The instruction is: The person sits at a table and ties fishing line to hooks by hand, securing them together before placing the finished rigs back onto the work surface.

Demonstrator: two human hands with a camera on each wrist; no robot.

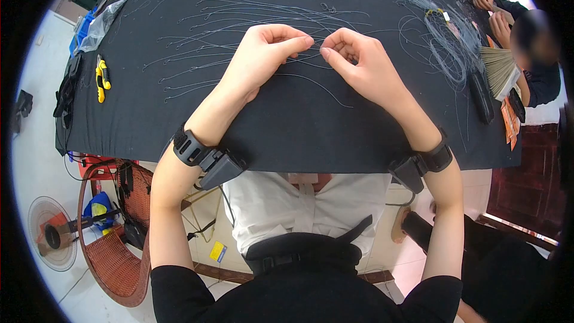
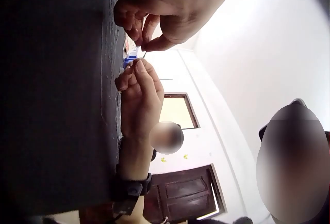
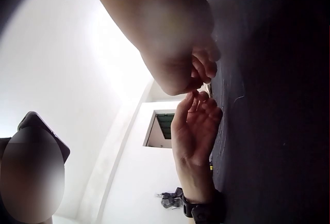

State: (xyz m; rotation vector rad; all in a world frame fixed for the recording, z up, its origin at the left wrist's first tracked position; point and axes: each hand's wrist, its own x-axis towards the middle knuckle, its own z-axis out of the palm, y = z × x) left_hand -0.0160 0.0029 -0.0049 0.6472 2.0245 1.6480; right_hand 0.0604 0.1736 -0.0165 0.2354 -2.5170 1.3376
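Observation:
Over the black-covered table (image 1: 287, 137), both hands meet fingertip to fingertip in the head view. My left hand (image 1: 263, 54) pinches a thin grey line between thumb and index finger. Facing it, my right hand (image 1: 368, 66) pinches at the same line with thumb and forefinger, a small gap between the two hands. A short dark bit of the line (image 2: 145, 55) shows between the fingertips in the left wrist view. Beneath and around the hands, several similar grey strands (image 1: 326, 87) lie spread out, many with tiny knobs or loops at their ends.
A tangled bundle of grey line (image 1: 445, 48) lies at right, beside a black case (image 1: 480, 97) and a fanned stack of cards (image 1: 499, 69). Yellow-handled pliers (image 1: 103, 81) and a plastic bag (image 1: 103, 29) sit at left. Another person's hands (image 1: 500, 27) work at the right edge.

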